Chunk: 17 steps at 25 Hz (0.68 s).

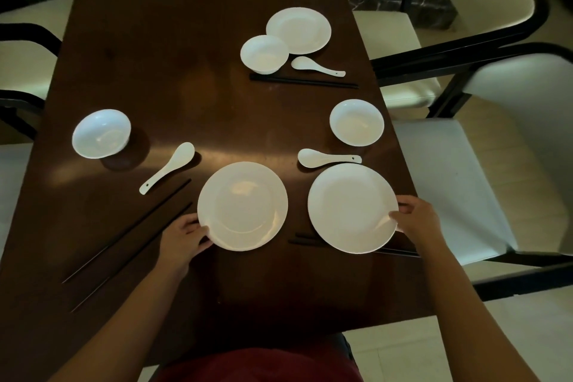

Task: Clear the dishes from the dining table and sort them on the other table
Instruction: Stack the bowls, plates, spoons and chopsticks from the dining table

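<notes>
Left hand (183,237) pinching the near-left rim of the left plate (242,205); right hand (415,218) gripping the right rim of the right plate (353,207), at the table's right edge. Both plates flat, near the near edge of the dark wooden table (186,71). Left chopsticks (130,239) running diagonally from near-left toward centre; spoon (169,166) parallel, bowl end away. Far chopsticks (304,82) lying crosswise. Bare wood along the far-left side. Pale chairs (459,183) close against the right edge.

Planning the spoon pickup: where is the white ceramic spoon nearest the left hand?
Left of centre in the head view, the white ceramic spoon lies between the white bowl and the left-hand white plate.
</notes>
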{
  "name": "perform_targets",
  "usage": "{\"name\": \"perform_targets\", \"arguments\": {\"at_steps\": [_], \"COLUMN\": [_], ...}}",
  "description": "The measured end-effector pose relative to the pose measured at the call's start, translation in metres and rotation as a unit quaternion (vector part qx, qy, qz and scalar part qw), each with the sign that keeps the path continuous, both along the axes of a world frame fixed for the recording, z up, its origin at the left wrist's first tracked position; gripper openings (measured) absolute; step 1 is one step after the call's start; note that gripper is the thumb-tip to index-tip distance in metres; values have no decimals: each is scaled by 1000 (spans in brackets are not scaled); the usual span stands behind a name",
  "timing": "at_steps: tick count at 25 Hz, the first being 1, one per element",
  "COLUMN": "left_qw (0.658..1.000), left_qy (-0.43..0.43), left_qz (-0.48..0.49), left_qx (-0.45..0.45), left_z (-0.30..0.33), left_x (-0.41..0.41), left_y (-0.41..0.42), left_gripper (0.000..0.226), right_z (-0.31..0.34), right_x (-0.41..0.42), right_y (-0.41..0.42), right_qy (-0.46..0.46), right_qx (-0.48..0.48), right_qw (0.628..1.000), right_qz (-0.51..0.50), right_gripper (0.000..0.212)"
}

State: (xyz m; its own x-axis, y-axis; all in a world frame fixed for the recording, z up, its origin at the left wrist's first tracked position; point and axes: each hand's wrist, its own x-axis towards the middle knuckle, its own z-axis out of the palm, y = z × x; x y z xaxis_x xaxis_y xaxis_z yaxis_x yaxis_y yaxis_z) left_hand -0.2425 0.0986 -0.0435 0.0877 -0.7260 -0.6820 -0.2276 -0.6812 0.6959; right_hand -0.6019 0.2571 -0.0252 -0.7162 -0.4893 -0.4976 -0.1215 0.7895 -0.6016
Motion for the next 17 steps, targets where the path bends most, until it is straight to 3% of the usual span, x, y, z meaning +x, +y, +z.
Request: {"name": "perform_targets", "arguments": {"at_steps": [5,9,13,17], "left_qw": [1000,1000,1000,995], "left_qy": [-14,-10,6,52], "left_qz": [-14,-6,-5,70], "left_qx": [-7,7,13,56], "left_z": [2,6,11,12], "left_x": [0,0,-1,-1], "left_y": [1,0,1,-1], "left_gripper": [25,28,12,16], "right_z": [15,34,48,43], "right_x": [-6,-2,15,56], "right_y": [3,-2,-26,-68], "right_qy": [-107,-132,-171,-256], "right_qx": [-73,-111,-139,-161], "right_qw": [991,985,975,953], "right_qz": [-34,-22,-4,2], "right_gripper": [28,27,27,29]}}
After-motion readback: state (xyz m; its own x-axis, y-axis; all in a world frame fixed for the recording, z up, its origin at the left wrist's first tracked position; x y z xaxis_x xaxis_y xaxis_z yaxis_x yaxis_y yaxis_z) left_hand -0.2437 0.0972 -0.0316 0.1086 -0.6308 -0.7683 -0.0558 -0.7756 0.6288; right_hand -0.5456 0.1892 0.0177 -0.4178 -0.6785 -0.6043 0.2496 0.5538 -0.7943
